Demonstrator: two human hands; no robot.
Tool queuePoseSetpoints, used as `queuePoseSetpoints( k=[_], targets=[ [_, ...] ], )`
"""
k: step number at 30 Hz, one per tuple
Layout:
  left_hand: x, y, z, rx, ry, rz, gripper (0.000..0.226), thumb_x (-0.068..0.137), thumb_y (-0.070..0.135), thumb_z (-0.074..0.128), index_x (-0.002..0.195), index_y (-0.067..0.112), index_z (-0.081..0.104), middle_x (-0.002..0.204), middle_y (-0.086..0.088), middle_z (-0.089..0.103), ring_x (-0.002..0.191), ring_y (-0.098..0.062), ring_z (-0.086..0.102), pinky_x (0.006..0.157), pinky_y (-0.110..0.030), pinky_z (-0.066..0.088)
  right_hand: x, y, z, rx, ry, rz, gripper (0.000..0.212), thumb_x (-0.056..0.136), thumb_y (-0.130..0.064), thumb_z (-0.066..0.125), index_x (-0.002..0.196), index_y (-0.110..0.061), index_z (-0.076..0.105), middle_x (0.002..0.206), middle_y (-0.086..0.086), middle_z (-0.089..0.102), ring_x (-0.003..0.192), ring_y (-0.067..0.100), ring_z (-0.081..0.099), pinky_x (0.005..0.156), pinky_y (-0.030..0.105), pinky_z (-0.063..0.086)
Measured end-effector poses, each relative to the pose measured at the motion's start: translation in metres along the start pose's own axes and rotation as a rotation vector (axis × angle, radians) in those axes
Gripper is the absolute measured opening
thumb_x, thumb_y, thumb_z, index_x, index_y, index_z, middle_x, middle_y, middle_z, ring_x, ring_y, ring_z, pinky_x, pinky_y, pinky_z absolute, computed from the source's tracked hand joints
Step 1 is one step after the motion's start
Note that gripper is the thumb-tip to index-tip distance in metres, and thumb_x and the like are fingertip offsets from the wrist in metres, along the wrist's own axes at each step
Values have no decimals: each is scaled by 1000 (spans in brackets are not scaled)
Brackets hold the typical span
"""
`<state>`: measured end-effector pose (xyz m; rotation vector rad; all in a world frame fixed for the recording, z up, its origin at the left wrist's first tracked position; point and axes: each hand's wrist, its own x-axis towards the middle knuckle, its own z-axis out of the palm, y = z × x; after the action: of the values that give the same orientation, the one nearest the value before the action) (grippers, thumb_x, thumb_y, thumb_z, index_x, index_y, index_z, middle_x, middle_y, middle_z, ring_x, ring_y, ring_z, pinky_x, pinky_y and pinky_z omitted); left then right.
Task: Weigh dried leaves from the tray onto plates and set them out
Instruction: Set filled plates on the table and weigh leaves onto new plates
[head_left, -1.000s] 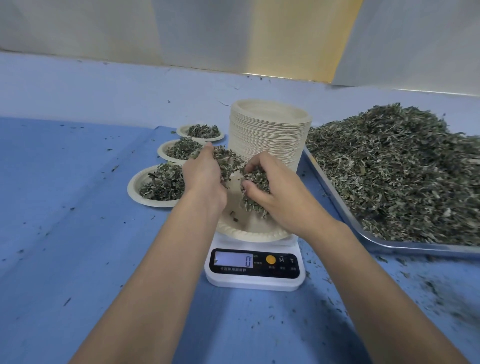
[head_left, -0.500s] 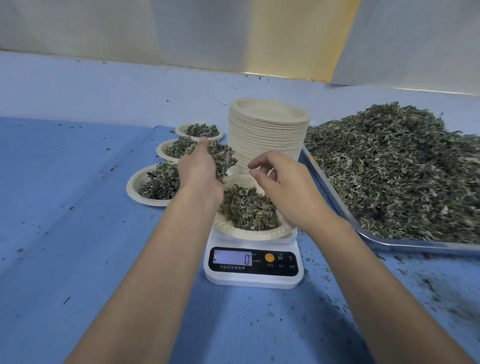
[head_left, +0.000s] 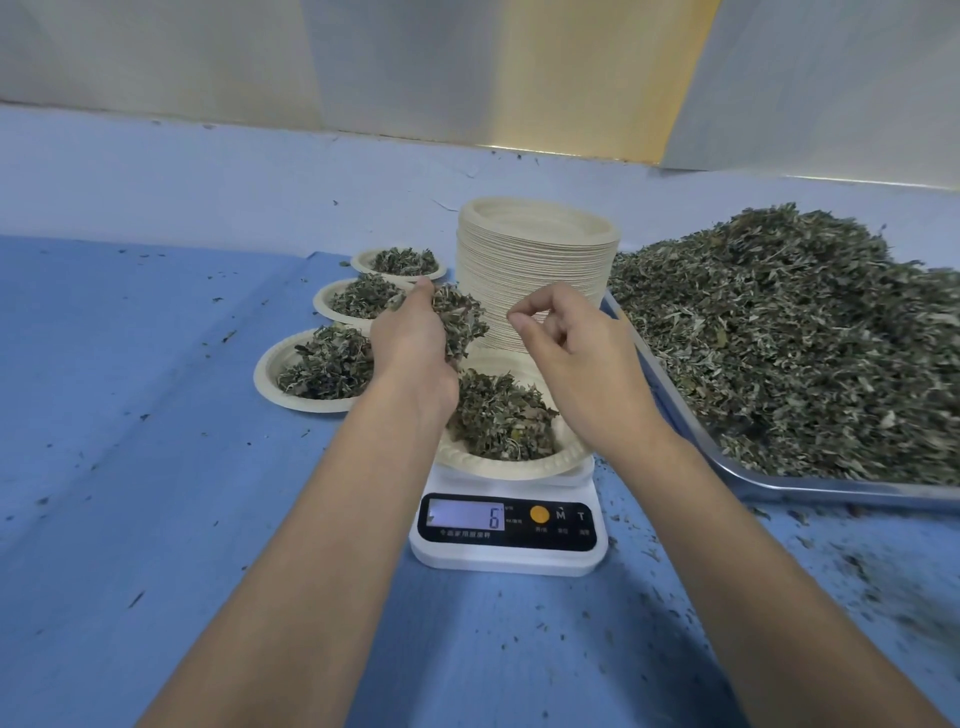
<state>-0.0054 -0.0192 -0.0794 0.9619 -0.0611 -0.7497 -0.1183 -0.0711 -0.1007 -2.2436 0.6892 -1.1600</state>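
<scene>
A beige paper plate (head_left: 561, 460) sits on a white digital scale (head_left: 511, 551) whose display reads 6. A small heap of dried leaves (head_left: 501, 415) lies in it. My left hand (head_left: 415, 343) hovers above the plate's left side and grips a handful of dried leaves (head_left: 462, 325). Over the plate's right side, my right hand (head_left: 566, 348) has its fingers loosely curled with nothing visible in them. A metal tray (head_left: 727, 457) on the right carries a large pile of dried leaves (head_left: 789, 343).
Three filled paper plates (head_left: 267, 382) stand in a row at the left, running away from me. A tall stack of empty plates (head_left: 537, 260) rises behind the scale. Leaf crumbs litter the blue tabletop (head_left: 156, 493), thickest at the right front.
My right hand has dropped its leaves onto the plate and lifted away empty. The scale reading went from 0 to 6. My left hand still holds its handful.
</scene>
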Motion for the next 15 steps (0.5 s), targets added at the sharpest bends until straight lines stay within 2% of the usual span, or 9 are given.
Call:
queuePoseSetpoints(
  k=[1, 3, 4, 6, 9, 12, 13, 15],
  targets=[
    [0, -1, 0, 20, -17, -1, 16, 96, 24, 54, 106, 11, 57, 82, -2, 64, 48, -8, 63, 42, -18, 46, 0, -2, 0, 5, -2, -16, 12, 94, -22, 59, 103, -16, 61, 66, -6, 49, 59, 4, 46, 56, 14, 36],
    [0, -3, 2, 72, -45, -5, 22, 96, 25, 53, 113, 11, 59, 92, -3, 65, 75, -14, 65, 64, -26, 54, -1, -5, 1, 19, -30, -38, 29, 90, -26, 63, 119, -20, 58, 96, -6, 55, 79, 1, 53, 70, 12, 42],
    [0, -4, 3, 90, -53, -8, 24, 96, 25, 53, 114, 10, 59, 97, -4, 66, 85, -18, 65, 76, -30, 55, -1, -6, 2, 28, -53, -45, 37, 89, -27, 65, 125, -22, 55, 109, -6, 53, 87, 1, 53, 74, 11, 44],
    [-2, -6, 5, 119, -72, -2, 24, 97, 24, 52, 114, 10, 60, 102, -6, 66, 93, -22, 65, 88, -36, 53, -3, -9, 4, 50, -93, -60, 43, 88, -23, 66, 130, -24, 54, 120, -6, 50, 96, 0, 53, 75, 7, 43],
    [-7, -9, 7, 175, -131, 36, 15, 98, 21, 48, 105, 14, 59, 104, -7, 65, 97, -22, 64, 92, -40, 52, -5, -12, 7, 59, -90, -75, 42, 88, -12, 65, 128, -20, 57, 119, -2, 54, 97, 3, 53, 75, 8, 44],
    [-11, -13, 10, 212, -185, 66, 12, 99, 19, 45, 101, 15, 56, 99, -7, 63, 97, -24, 63, 92, -39, 52, -6, -16, 10, 77, -4, -43, 33, 86, -7, 65, 117, -17, 63, 110, -2, 61, 93, 7, 57, 81, 22, 50],
    [-12, -14, 11, 213, -197, 68, 13, 100, 20, 45, 96, 15, 56, 95, -7, 63, 93, -23, 63, 91, -38, 52, -6, -17, 10, 97, 24, -26, 29, 85, -6, 66, 113, -16, 65, 106, -3, 63, 89, 7, 59, 80, 23, 51],
    [-12, -14, 11, 221, -215, 76, 19, 100, 20, 45, 88, 12, 58, 88, -6, 63, 86, -23, 64, 88, -39, 54, -6, -17, 10, 120, 59, -3, 21, 85, -7, 67, 105, -16, 68, 97, -7, 65, 76, 3, 60, 72, 14, 49]
  ],
)
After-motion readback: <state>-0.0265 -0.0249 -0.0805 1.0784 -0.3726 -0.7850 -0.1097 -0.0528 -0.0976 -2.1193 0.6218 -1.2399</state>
